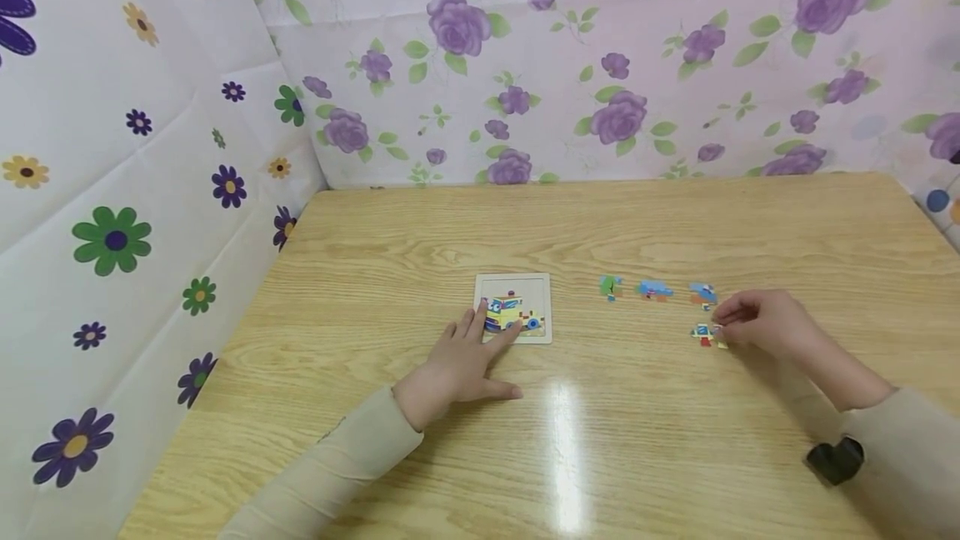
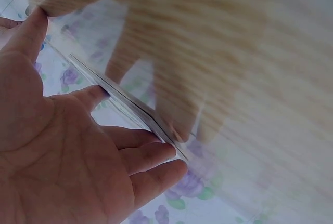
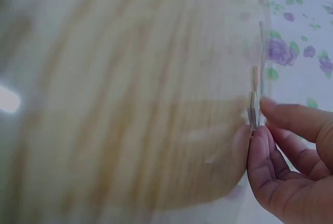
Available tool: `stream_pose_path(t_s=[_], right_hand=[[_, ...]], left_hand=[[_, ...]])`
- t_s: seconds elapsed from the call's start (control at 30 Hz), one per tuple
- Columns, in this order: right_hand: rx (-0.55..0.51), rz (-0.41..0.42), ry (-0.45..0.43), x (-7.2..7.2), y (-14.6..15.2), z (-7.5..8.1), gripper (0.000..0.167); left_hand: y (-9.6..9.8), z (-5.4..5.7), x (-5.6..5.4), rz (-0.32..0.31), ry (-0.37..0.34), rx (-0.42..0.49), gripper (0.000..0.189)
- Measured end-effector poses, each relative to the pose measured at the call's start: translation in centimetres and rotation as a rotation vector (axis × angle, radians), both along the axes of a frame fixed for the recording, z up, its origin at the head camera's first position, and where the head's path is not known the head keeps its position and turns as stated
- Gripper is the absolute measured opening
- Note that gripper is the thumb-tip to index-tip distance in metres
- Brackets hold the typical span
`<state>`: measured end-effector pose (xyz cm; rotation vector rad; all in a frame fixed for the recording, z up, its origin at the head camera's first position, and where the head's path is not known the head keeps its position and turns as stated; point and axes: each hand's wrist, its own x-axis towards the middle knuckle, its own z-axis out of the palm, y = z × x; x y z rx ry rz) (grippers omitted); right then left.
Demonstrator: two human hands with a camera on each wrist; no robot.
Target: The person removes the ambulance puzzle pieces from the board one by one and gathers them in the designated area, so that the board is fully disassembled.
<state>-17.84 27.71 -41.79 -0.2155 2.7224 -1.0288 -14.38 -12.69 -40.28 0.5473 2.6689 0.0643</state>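
Note:
A small jigsaw puzzle board with a pale frame lies on the table, partly filled with a yellow cartoon vehicle. My left hand rests on its lower left, fingers spread and fairly straight, index fingertip on the picture. In the left wrist view, fingertips of that hand lie along the board's edge. To the right, my right hand pinches a small puzzle piece at the table between thumb and fingers. Directly left of it lies another loose piece, with red and blue on it.
Three loose spots of puzzle pieces form a row beyond: a green one, a blue one and a blue-orange one. Flowered cloth hangs behind the wooden table and along its left side.

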Motion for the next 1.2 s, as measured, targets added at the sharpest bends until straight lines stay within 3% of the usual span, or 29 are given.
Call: stream_pose_path(t_s=[0.67,0.9,1.2], right_hand=[[-0.012,0.010,-0.020,-0.7,0.1,0.2,0.026],[0.034,-0.025,-0.005,-0.6,-0.1,1.2,0.028],[-0.033,-0.079,0.075,-0.9,-2.9,2.8,0.024]], left_hand=[[-0.2,-0.2,-0.1,0.002,-0.002,0.000,0.089],[-0.1,-0.2,-0.1,-0.007,0.014,-0.029,0.089],[-0.2,-0.1,0.0,-0.017,0.024,-0.048,0.088]])
